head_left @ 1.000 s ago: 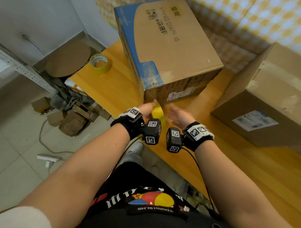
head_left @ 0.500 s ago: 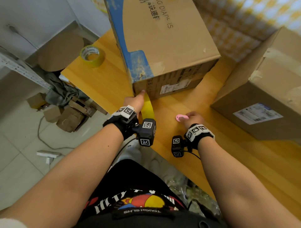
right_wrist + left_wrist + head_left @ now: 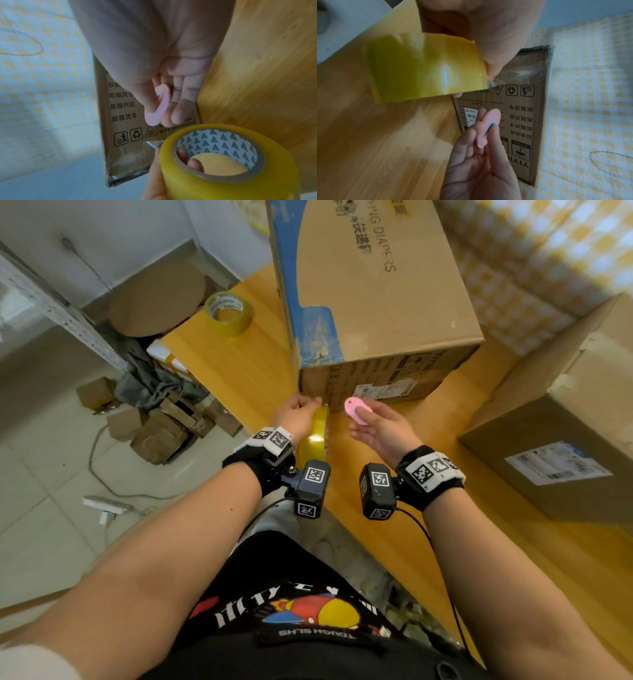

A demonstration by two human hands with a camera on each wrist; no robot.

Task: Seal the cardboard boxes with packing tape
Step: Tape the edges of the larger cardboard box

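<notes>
Left hand: your left hand point(image 3: 297, 415) grips the tape roll point(image 3: 223, 159) at the box point(image 3: 376, 302) corner.
Right hand: your right hand point(image 3: 383, 429) pinches the pink cutter point(image 3: 356, 410), just beside the tape.

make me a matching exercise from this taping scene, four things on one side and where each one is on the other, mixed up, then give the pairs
Things:
1. tape roll in use
2. pink cutter
3. spare tape roll
4. diaper box

Places:
A. lying alone near the table's far left corner
B. held in the left hand, at the box's near bottom corner
C. standing in the middle of the wooden table
D. pinched in the right hand, in front of the box's printed end

Pairs: 1-B, 2-D, 3-A, 4-C
</notes>
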